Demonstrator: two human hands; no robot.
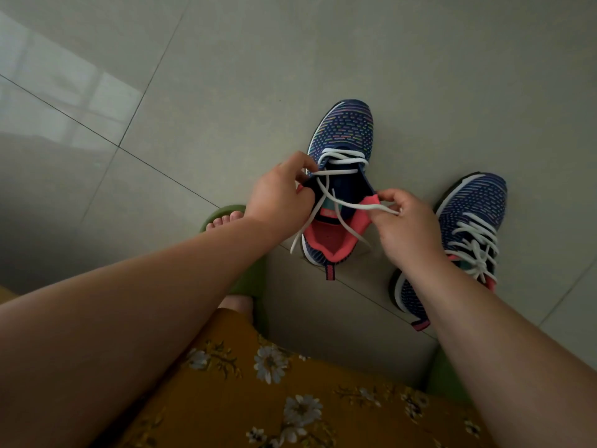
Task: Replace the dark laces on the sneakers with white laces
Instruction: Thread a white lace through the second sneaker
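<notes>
A navy knit sneaker (342, 130) with a pink lining stands on the floor tiles, toe pointing away. A white lace (342, 160) crosses its upper eyelets, and both ends hang loose over the opening. My left hand (277, 192) pinches the lace at the sneaker's left eyelet side. My right hand (403, 224) pinches the other stretch of lace at the right collar. A second matching sneaker (475, 202) lies to the right, fully laced in white (475, 244) and tied.
My foot in a green slipper (248, 279) rests on the grey tiled floor (226, 76) left of the sneaker. A mustard floral skirt (274, 399) fills the bottom of the view. Another green slipper edge (442, 373) shows beneath my right forearm.
</notes>
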